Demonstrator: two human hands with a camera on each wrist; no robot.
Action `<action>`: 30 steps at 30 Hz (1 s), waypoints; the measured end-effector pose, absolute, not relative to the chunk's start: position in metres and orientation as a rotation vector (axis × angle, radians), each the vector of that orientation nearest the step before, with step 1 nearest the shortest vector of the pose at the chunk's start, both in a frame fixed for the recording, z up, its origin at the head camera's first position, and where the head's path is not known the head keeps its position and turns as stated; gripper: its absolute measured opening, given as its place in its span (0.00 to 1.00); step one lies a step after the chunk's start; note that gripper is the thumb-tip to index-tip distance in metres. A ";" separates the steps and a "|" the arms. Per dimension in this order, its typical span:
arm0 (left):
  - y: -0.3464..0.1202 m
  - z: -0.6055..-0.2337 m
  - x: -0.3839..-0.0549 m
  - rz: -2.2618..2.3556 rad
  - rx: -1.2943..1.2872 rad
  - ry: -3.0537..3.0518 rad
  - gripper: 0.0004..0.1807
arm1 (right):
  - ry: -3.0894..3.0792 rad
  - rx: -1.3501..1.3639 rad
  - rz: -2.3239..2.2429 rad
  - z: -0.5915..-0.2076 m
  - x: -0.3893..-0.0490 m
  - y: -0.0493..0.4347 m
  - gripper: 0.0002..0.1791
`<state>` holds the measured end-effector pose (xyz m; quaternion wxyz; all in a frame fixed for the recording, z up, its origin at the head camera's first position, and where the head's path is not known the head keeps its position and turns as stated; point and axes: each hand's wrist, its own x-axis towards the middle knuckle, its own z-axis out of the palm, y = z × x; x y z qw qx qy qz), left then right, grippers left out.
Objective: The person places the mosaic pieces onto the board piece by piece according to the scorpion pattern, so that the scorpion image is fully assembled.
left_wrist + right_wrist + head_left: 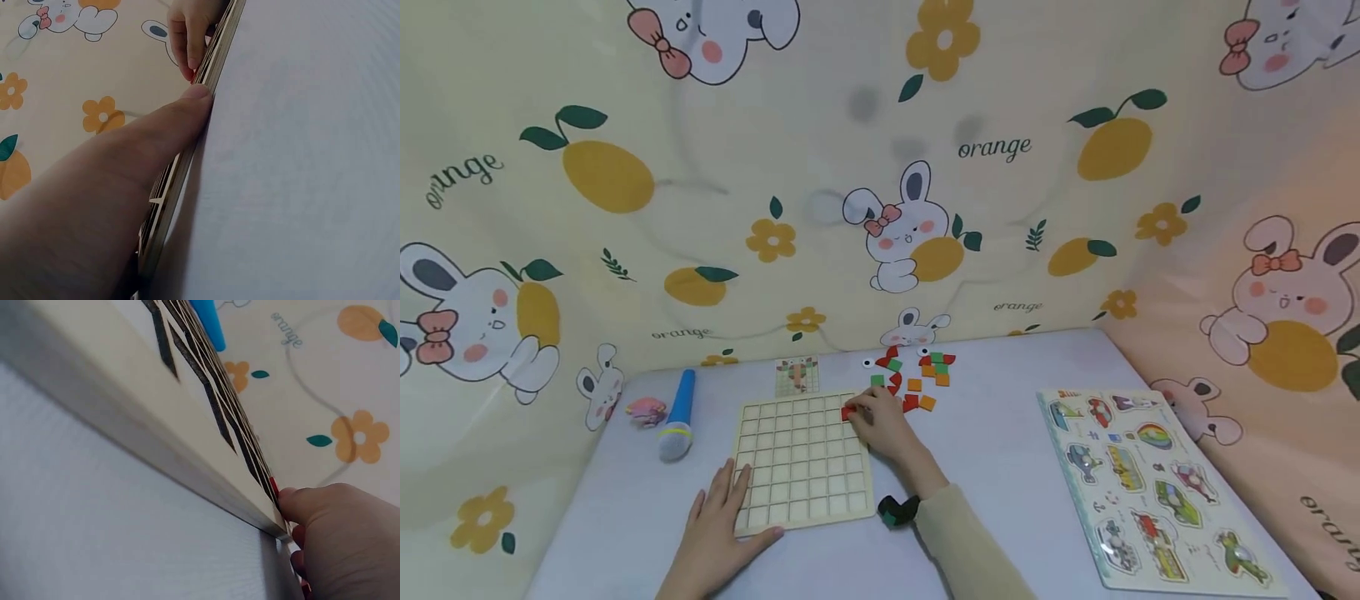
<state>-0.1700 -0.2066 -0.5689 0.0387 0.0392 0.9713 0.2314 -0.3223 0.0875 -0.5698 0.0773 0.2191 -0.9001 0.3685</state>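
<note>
Here the fingers of the right hand (883,423) pinch a red piece (847,414) at the far corner of the grid board (808,458) beneath them, the left hand's (721,521) fingers spread at its near edge: placing, it seems, and the next move wants careful squaring, then release.

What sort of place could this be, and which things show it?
Probably a children's play or learning corner, though the wider room is out of view: a gridded board, a picture puzzle and a rabbit-print backdrop suggest it.
</note>
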 end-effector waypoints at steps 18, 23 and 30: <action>-0.210 -0.575 -0.167 0.766 0.170 3.008 0.67 | -2.781 0.545 1.156 -0.571 -0.316 0.089 0.15; -0.207 -0.577 -0.169 0.769 0.177 3.005 0.66 | -2.777 0.454 1.302 -0.559 -0.313 0.101 0.21; -0.210 -0.573 -0.170 0.767 0.197 3.052 0.65 | -2.683 0.244 1.284 -0.550 -0.328 0.149 0.17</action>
